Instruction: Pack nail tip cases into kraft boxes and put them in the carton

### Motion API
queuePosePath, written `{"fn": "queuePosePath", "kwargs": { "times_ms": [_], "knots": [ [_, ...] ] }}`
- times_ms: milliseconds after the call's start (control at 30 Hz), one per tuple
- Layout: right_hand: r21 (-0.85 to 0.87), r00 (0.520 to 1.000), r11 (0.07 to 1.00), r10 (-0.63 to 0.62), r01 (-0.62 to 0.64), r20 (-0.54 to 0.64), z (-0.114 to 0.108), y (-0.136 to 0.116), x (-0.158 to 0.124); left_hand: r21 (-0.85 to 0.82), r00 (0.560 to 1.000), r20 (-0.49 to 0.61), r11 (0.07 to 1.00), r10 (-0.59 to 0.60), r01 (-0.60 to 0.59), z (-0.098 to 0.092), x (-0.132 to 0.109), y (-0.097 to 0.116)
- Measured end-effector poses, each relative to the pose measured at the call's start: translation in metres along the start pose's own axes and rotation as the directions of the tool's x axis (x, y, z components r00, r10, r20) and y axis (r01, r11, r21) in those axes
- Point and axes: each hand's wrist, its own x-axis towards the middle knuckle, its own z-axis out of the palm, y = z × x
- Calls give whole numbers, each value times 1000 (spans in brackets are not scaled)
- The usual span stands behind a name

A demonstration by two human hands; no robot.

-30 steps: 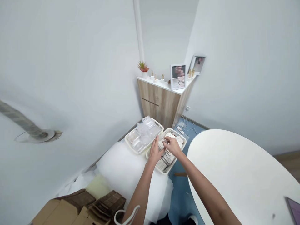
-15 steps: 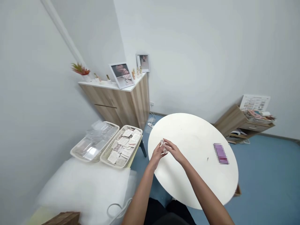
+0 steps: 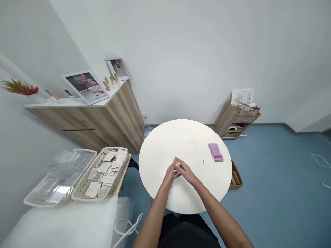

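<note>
Over the round white table [image 3: 157,148], my two hands meet around a small clear, shiny object [image 3: 177,167], perhaps plastic. Its kind is hard to make out because fingers cover most of it. My left hand [image 3: 170,175] grips it from the left, fingers bent around its side. From the right, my right hand [image 3: 186,172] closes on it with the fingertips. To the right on the tabletop lies a purple pixelated item [image 3: 216,152], and a small dark bit [image 3: 203,161] sits left of it.
On the left, a white basket of paper-like packets [image 3: 104,175] stands beside a tray of clear plastic pieces [image 3: 62,179]. A wooden cabinet [image 3: 124,117] bears framed pictures and small bottles. A low shelf [image 3: 226,120] stands at the back right; a brown box [image 3: 235,177] is below the table edge.
The view has turned to the right, so the table and baskets appear further left. Both hands stay on the clear object, now closer together and covering more of it.
</note>
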Motion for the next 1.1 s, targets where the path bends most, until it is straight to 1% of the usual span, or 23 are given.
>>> {"fn": "queuePosePath", "kwargs": {
  "times_ms": [133,233,367,533,767,833,1000,1100],
  "knots": [
    [-78,995,997,-4,-4,-97,8,8,-7,45,997,-80,999,-15,19,7,3,-13],
    [-159,991,987,-37,16,-130,12,11,-11,73,990,-140,997,29,-19,12,-2,-17],
    [-238,985,970,-79,41,-152,13,13,-13,118,979,-167,988,117,-98,18,-7,-16],
    [-293,983,955,-100,50,-155,17,14,-12,134,970,-171,979,175,-153,19,-8,-13],
    [-275,976,956,-147,99,-161,24,15,-11,162,941,-238,965,242,-207,16,-4,-15],
    [-259,976,961,-143,97,-163,24,17,-11,161,943,-235,966,234,-200,16,-4,-14],
    [-134,970,988,-107,79,-219,18,20,-5,68,964,-243,994,103,-89,12,-1,-7],
    [-82,973,993,-99,84,-207,11,21,0,13,985,-167,999,49,-48,3,5,-2]
  ]
}}
